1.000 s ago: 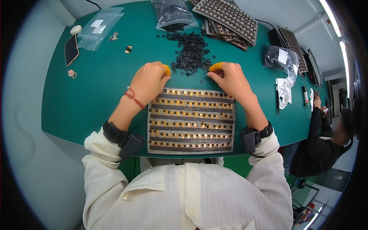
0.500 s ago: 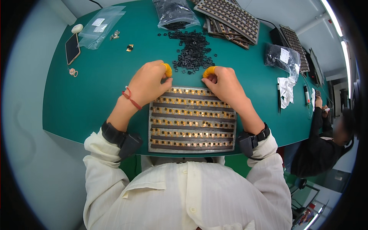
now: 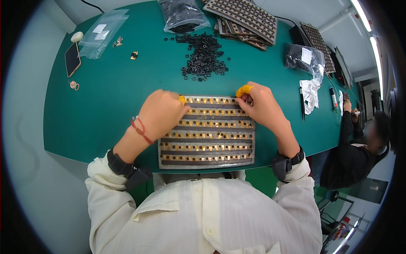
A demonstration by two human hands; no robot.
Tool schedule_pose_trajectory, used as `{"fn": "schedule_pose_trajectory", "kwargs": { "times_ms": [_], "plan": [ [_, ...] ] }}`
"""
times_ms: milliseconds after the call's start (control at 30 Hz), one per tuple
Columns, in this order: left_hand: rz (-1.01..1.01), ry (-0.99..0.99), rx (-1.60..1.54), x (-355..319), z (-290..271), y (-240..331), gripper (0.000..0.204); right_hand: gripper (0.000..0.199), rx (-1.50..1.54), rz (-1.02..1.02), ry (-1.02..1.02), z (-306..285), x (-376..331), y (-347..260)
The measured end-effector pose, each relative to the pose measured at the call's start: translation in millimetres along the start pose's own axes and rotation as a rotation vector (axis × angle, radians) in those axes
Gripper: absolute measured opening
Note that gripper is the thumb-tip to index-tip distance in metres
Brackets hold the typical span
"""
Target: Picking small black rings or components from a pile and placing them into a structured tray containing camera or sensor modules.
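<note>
A flat grey tray (image 3: pixel 207 162) lies in front of me at the table's near edge, with rows of small gold-coloured pieces and black squares between dark strips. My left hand (image 3: pixel 163 111) is curled over its far left corner, fingers bent together, a yellow finger cot on one. At the far right corner, my right hand (image 3: pixel 263 105) pinches its thumb and a yellow-covered finger together close to the end of the top row. Whatever either pinch holds is too small or hidden to make out. Beyond the tray lies a pile of small black square parts (image 3: pixel 204 55).
Behind the pile stands an open clear bag (image 3: pixel 182 15) of black parts, beside stacked trays (image 3: pixel 243 19). At left lie a phone (image 3: pixel 72 60) and flat plastic bags (image 3: pixel 102 36). Another bag (image 3: pixel 302 59), tissue (image 3: pixel 310 95) and tweezers (image 3: pixel 302 103) lie right. A person (image 3: pixel 359 156) works at far right.
Both hands have come nearer to me, from beside the black pile back onto the tray's far corners. The right hand has also shifted right. The whole view has moved slightly.
</note>
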State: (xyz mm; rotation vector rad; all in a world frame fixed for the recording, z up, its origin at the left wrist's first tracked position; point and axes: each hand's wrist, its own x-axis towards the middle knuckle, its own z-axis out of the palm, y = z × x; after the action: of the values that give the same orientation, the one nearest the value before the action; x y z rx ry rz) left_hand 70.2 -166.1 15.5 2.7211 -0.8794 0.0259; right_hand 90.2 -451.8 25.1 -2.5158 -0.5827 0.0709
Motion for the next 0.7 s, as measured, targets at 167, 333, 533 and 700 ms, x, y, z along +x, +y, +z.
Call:
{"fn": "schedule_pose_trajectory", "kwargs": {
  "times_ms": [167, 333, 533, 700],
  "plan": [
    [-0.08, -0.08, 0.005, -1, -3, 8, 0.042, 0.015, 0.074, 0.029, -0.022, 9, -6, -3],
    [-0.096, -0.126, -0.105, 6, -13, 3, 0.044, 0.02, -0.053, -0.043, 0.059, 16, -14, -8],
    [-0.226, 0.121, -0.521, 25, -10, -39, 0.029, 0.039, -0.267, 0.067, -0.1, 16, -17, -25],
    [-0.369, 0.173, -0.374, 40, 10, -39, 0.032, 0.044, -0.248, -0.008, -0.019, 18, -14, -22]
  ]
}}
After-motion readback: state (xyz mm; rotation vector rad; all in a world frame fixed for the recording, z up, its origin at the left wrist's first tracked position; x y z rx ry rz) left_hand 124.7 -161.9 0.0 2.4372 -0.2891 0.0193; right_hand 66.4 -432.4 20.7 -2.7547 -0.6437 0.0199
